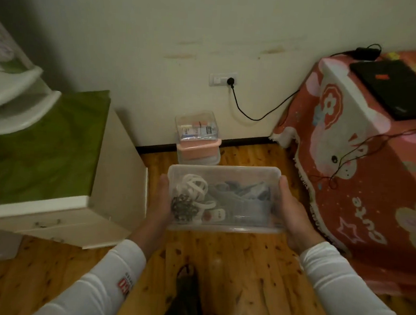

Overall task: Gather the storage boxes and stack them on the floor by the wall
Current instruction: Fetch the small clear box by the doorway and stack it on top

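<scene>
I carry a clear plastic storage box with a lid in front of me, above the wooden floor. My left hand grips its left end and my right hand grips its right end, fingers curled underneath. Inside lie white cables, a dark chain-like item and grey-blue cloth. Ahead, on the floor against the wall, stands a small stack: a clear lidded box holding small packets on top of a box with a pink lid.
A cream cabinet with a green top stands at the left. At the right a table under a red patterned cloth carries a black laptop. A black cable runs from the wall socket. My leg and feet show below.
</scene>
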Tool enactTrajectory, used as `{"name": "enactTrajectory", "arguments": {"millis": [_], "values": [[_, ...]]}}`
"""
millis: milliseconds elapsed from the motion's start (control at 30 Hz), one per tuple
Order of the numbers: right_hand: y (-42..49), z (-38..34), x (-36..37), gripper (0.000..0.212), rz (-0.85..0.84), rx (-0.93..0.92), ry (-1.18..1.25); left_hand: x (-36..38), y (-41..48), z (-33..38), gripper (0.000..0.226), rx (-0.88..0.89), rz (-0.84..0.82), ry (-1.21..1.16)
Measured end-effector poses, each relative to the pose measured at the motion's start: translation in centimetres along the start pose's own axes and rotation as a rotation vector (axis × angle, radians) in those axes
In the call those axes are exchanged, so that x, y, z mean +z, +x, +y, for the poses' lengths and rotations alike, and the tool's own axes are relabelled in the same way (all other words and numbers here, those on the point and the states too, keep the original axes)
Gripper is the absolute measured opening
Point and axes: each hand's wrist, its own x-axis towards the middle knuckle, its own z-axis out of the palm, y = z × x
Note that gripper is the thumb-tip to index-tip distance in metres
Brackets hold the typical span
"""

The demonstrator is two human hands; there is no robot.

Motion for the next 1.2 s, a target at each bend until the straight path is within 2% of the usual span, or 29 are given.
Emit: {"name": "enactTrajectory", "arguments": {"millis": [167, 300, 467, 633, 867, 967, 1200], "values": [[5.8, -2.0, 0.3, 0.064, -0.011, -0.007, -0.023, 1.2, 4.6, 2.1, 0.066, -0.029, -0.01, -0.028], [11.8, -5.7, 1.4, 0.063, -0.003, 0.003, -0.053, 2.0, 9.7, 5.3, 0.075, -0.022, -0.017, -0.019], [19.3, -10.2, 3.7, 0.046, 0.03, 0.007, -0.053, 2.5, 15.8, 9.6, 0.069, -0.016, 0.043, -0.062], [26.0, -14.0, 6.4, 0.049, 0.0, 0.064, -0.085, 2.7, 21.2, 14.0, 0.069, -0.005, 0.072, -0.125], [35.0, -18.1, 9.4, 0.057, -0.037, 0.094, -0.172, 3.7, 27.7, 18.0, 0.065, 0.006, 0.178, -0.15], [39.7, -19.9, 10.5, 0.057, -0.084, 0.099, -0.222, 4.3, 31.3, 19.0, 0.071, -0.015, 0.232, -0.183], [47.9, -21.2, 12.1, 0.052, -0.167, 0.132, -0.199, 5.2, 37.9, 20.8, 0.069, -0.056, 0.331, -0.14]]}}
